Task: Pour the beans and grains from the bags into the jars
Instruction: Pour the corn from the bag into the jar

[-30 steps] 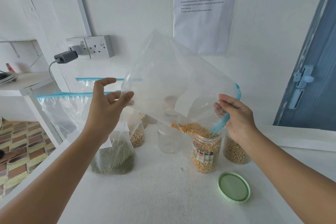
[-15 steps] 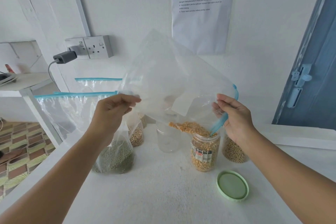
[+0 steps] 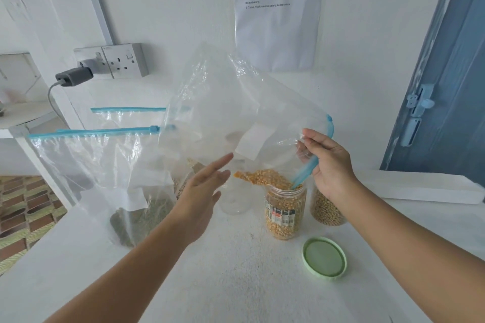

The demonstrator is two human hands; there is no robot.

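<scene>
Bag (image 3: 236,113), clear zip type with blue seal strip, is upended over the labelled jar (image 3: 286,211) near the back middle of the worktop (image 3: 223,283), mouth corner tucked into the jar opening, last yellow kernels (image 3: 259,177) bunched at the low edge just above the rim. Right hand (image 3: 328,165) pinches the seal strip at the mouth, fingers curled on the plastic, so the bag hangs up and to the left of that grip. Left hand (image 3: 202,191) is flat, fingers straight, holding nothing, just beside the kernel bulge; contact with the film unclear. Judgement: film is thin, floppy, slippery and nearly weightless now, weight sits only in the kernels; best held at the stiffer seal strip, with the other hand lifting the bottom corner to shake the rest down. Spill risk at the rim since the jar looks close to full. Green lid (image 3: 324,259) lies right of the jar toward the front. Second filled jar (image 3: 325,208) behind right, empty clear jar (image 3: 236,196) left, bag of green beans (image 3: 105,173) at the left edge
</scene>
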